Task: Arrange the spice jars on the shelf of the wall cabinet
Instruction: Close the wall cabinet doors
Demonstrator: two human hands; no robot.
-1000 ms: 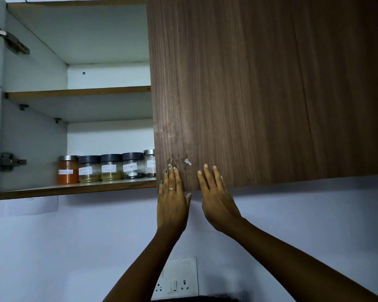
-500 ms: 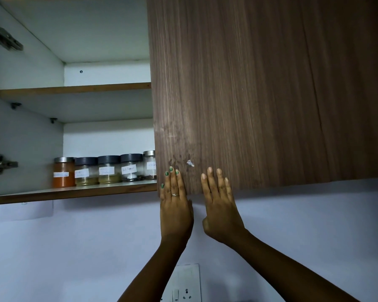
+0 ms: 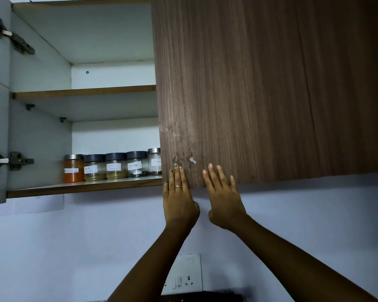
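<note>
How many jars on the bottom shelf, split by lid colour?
Silver-lid jars: 2, the orange jar and the jar half hidden by the door.
Black-lid jars: 3.
Total visible: 5

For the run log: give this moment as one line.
left hand: flat on cabinet door | right hand: flat on door | spice jars: rowed on bottom shelf

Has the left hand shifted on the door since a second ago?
No. The left hand stays flat at the wooden door's lower corner, just left of the white chip.
</note>
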